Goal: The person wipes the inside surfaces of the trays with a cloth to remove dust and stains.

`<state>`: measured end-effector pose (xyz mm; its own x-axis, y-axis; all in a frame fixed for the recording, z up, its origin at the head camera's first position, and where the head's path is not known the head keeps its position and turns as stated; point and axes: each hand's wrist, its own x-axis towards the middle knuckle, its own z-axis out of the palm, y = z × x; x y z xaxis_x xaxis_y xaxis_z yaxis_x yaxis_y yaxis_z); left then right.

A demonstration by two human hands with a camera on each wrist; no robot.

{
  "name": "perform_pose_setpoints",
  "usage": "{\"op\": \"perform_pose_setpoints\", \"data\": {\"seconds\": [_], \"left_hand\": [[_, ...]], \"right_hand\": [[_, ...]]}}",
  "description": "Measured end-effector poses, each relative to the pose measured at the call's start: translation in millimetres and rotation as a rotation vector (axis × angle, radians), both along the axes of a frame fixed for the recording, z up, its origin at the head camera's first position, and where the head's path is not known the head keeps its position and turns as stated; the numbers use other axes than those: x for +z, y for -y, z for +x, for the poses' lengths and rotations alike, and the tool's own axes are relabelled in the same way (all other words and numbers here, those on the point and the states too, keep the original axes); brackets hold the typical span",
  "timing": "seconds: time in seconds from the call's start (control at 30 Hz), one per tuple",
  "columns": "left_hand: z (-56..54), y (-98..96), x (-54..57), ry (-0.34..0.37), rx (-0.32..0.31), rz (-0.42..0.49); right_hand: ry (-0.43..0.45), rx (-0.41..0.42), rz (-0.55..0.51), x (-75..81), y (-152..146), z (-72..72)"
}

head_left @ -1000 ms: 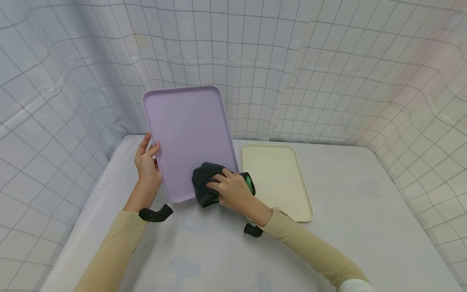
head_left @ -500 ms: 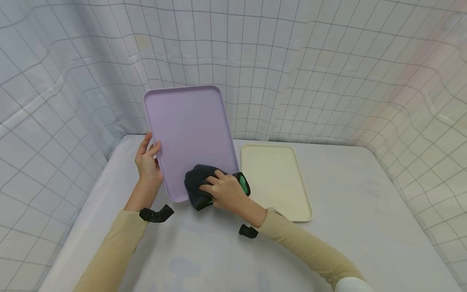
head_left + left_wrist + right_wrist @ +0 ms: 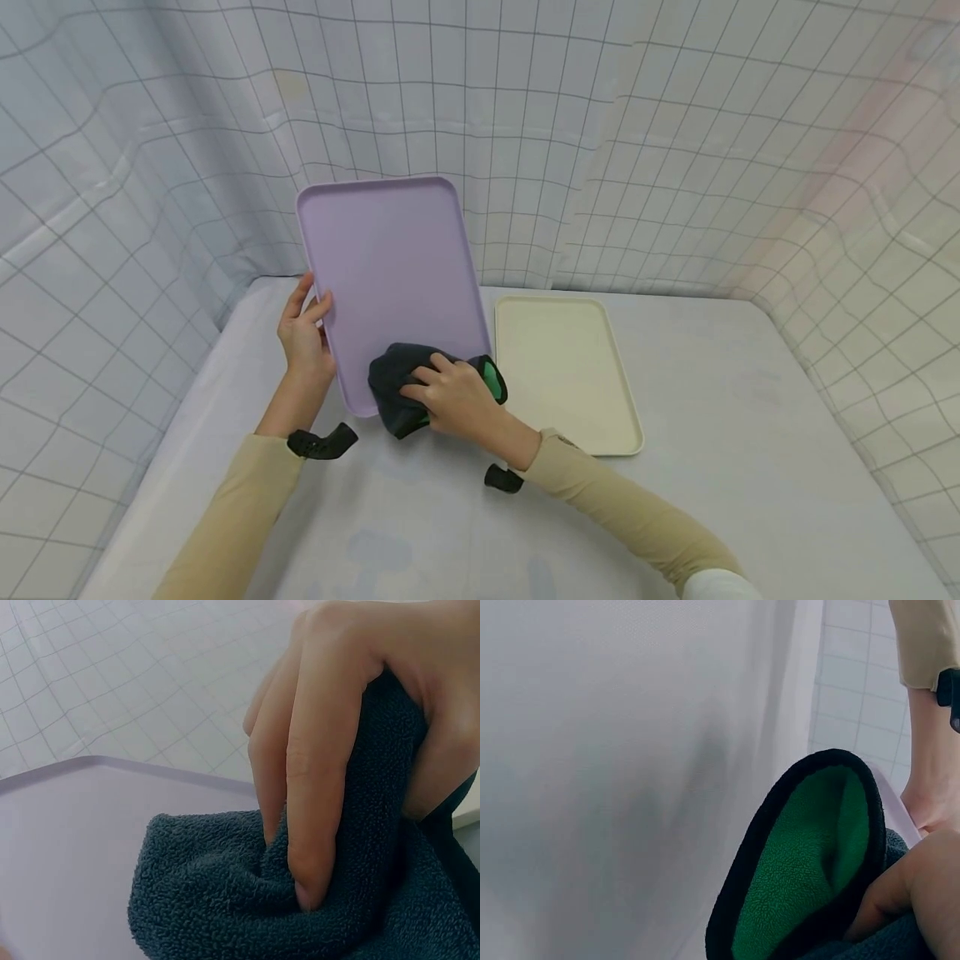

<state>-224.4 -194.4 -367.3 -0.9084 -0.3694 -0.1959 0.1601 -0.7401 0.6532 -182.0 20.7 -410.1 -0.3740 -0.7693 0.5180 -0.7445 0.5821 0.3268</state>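
My left hand point(image 3: 303, 340) holds a lilac tray point(image 3: 390, 267) by its left edge, raised at a steep tilt with its inner face toward me. With bent fingers my right hand point(image 3: 459, 402) grips a bunched towelling cloth point(image 3: 392, 382), dark grey-blue on one side and green on the other. The cloth lies against the tray's lower part and hangs over its bottom rim. In the left wrist view, fingers point(image 3: 315, 772) of the right hand press into the cloth's folds. The right wrist view shows the cloth's green side point(image 3: 802, 855) with its black border.
A cream tray point(image 3: 566, 375) lies flat on the white-covered table point(image 3: 712, 400), just right of the lilac one. White grid-patterned curtains point(image 3: 525, 125) enclose the table at the back and sides. Black straps point(image 3: 322, 442) sit at both wrists.
My right hand has slid left and slightly down with the cloth along the lilac tray's lower part. The left hand and tray have stayed almost still.
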Motion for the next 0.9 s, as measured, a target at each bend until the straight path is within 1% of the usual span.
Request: {"op": "perform_pose_setpoints", "data": {"seconds": [0.03, 0.17, 0.27, 0.33, 0.4, 0.5, 0.67, 0.9], "left_hand": [[-0.1, -0.1, 0.7, -0.002, -0.001, 0.015], [-0.3, -3.3, 2.9, -0.006, 0.001, 0.010], [-0.6, -6.2, 3.2, 0.001, 0.006, -0.018], [-0.3, -7.4, 3.4, 0.004, 0.007, -0.013], [0.3, -8.3, 3.3, 0.003, 0.009, -0.020], [1.3, -9.1, 3.2, -0.010, 0.002, -0.005], [1.8, -9.9, 2.8, -0.026, -0.009, -0.020], [0.4, -9.9, 0.9, -0.024, -0.008, -0.044]], "right_hand": [[-0.005, 0.001, -0.001, 0.8, 1, 0.4], [-0.020, 0.002, 0.006, 3.7, 4, 2.1], [-0.028, -0.003, 0.023, 4.4, 6, 3.3], [-0.030, -0.005, 0.034, 4.3, 7, 4.0], [-0.032, -0.007, 0.044, 4.3, 9, 5.0], [-0.030, -0.005, 0.050, 3.9, 11, 5.9], [-0.030, 0.005, 0.043, 4.5, 13, 7.1], [-0.035, 0.006, 0.052, 4.3, 14, 7.8]]}}
